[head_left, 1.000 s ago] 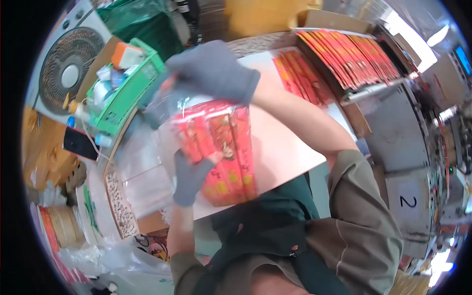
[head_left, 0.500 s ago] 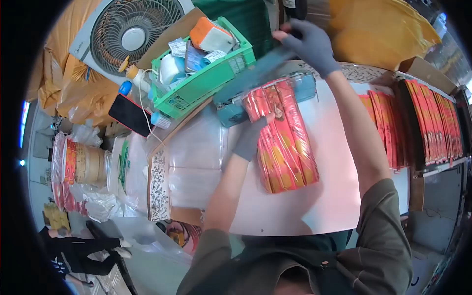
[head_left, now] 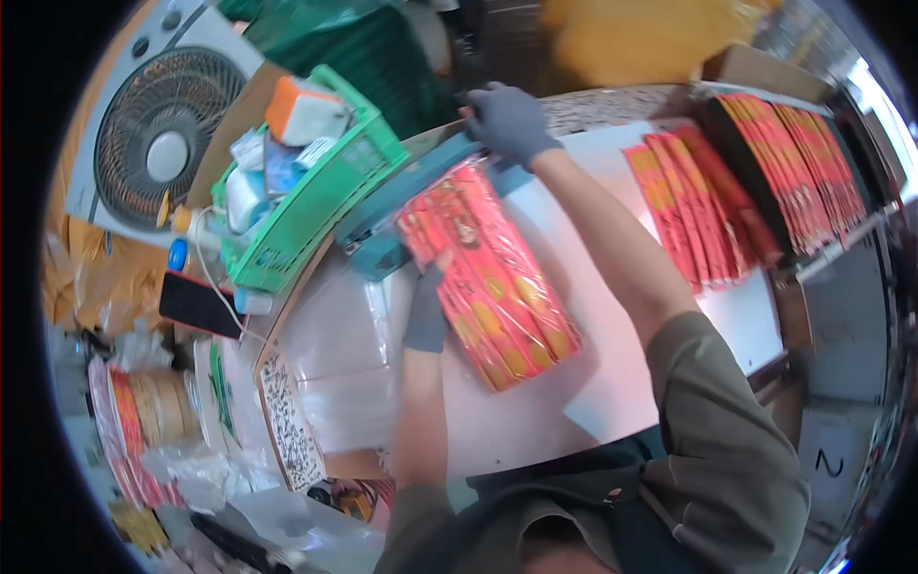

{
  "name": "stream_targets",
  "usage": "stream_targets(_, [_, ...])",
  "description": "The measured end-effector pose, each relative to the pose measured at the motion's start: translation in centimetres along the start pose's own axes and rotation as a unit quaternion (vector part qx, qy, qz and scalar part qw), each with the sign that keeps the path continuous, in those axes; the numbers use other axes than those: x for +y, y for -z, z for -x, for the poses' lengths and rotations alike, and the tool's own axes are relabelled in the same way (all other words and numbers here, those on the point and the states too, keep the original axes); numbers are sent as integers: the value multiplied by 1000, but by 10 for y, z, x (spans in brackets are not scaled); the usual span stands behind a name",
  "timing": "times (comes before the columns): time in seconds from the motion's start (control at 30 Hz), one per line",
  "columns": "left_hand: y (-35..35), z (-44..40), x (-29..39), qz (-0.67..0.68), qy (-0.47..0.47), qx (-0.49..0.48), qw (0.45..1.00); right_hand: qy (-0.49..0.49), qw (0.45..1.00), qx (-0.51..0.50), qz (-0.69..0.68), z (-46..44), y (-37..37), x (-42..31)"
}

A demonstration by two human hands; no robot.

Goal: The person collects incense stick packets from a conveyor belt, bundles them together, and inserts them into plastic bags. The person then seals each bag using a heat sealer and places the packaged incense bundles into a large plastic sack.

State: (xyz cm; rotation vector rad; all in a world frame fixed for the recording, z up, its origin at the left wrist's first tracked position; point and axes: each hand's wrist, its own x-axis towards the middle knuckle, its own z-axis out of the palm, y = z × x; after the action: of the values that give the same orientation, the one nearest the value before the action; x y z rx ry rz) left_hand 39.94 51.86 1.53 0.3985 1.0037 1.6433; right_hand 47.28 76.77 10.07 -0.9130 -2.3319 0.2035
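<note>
A clear plastic-wrapped pack of red and gold packets (head_left: 502, 297) lies slantwise on the white table, its far end at a blue-green bar heat sealer (head_left: 378, 256). My left hand (head_left: 427, 311), in a grey fingerless glove, grips the pack's left side near that far end. My right hand (head_left: 512, 124), gloved the same way, is closed over the far right end of the sealer's lowered arm. Its fingertips are partly hidden and blurred. Flat clear plastic bags (head_left: 339, 335) lie left of my left forearm.
Loose red packets (head_left: 684, 206) lie at the right beside a rack of upright packets (head_left: 789, 172). A green crate (head_left: 325, 206) of bottles and boxes stands at the back left, near a phone (head_left: 199, 304) and a fan (head_left: 167, 143). A patterned raised edge (head_left: 292, 421) borders the table.
The sealer's arm, raised before, is now down with my right hand on it. My left hand still holds the pack. The whole view has shifted and turned.
</note>
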Motion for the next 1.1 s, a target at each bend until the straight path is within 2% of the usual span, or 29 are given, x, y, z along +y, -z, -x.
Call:
stream_targets(0.13, [-16,35,-10,22,29,-12,999,-17,1000,-2,15,11,13,-4])
stream_targets(0.2, [-20,56,-13,25,35,-32,999,-9,997,-75,8,29,35,-3])
stream_targets(0.27, [-11,71,-11,-35,55,-15,998,12,990,-135,-27,48,63,3])
stream_targets(0.33, [5,76,-6,-93,67,5,993,31,996,-77,-18,65,87,35])
stream_targets(0.37, [19,75,-1,-277,60,37,958,29,998,-53,5,74,107,56])
stream_targets(0.4, [35,73,6,-451,50,71,888,53,997,50,39,83,123,88])
stream_targets(0.43, [38,71,6,-606,37,108,788,-15,999,-19,46,87,162,115])
stream_targets(0.47, [22,72,3,-645,-118,101,748,-20,993,33,113,96,195,146])
stream_targets(0.5, [-2,76,2,-670,-268,105,684,-36,982,-60,176,96,213,203])
stream_targets(0.53, [-21,80,1,-685,-407,119,593,-159,977,-42,133,100,234,245])
stream_targets(0.57, [-22,73,-12,-717,-375,107,578,-100,988,48,108,115,256,306])
stream_targets(0.6, [-46,61,-31,-620,-332,92,705,-122,984,52,115,129,278,341])
stream_targets(0.67, [-104,42,-63,-623,-285,47,727,-168,973,45,153,174,308,409])
stream_targets(0.7, [-118,29,-85,-650,-331,16,684,-190,966,42,172,192,317,437])
stream_targets(0.73, [-133,12,-104,-631,-291,2,719,-209,958,46,189,205,321,467])
stream_targets(0.77, [-165,20,-98,-666,-233,26,708,-229,950,54,207,214,328,486])
stream_targets(0.8, [-177,9,-116,-613,-315,76,720,-249,939,67,227,224,337,496])
stream_targets(0.83, [-178,3,-130,-641,-347,105,676,-265,928,84,246,229,346,506])
stream_targets(0.87, [-192,6,-124,-650,-315,70,689,-282,917,97,264,238,357,511])
stream_targets(1.0, [-201,-4,-130,-626,-318,88,707,-315,898,156,267,251,387,488])
stream_targets(1.07, [-202,-10,-129,-625,-307,84,713,-304,923,119,202,237,386,460])
stream_targets(1.1, [-203,-11,-129,-625,-298,83,717,-319,938,11,136,226,387,447])
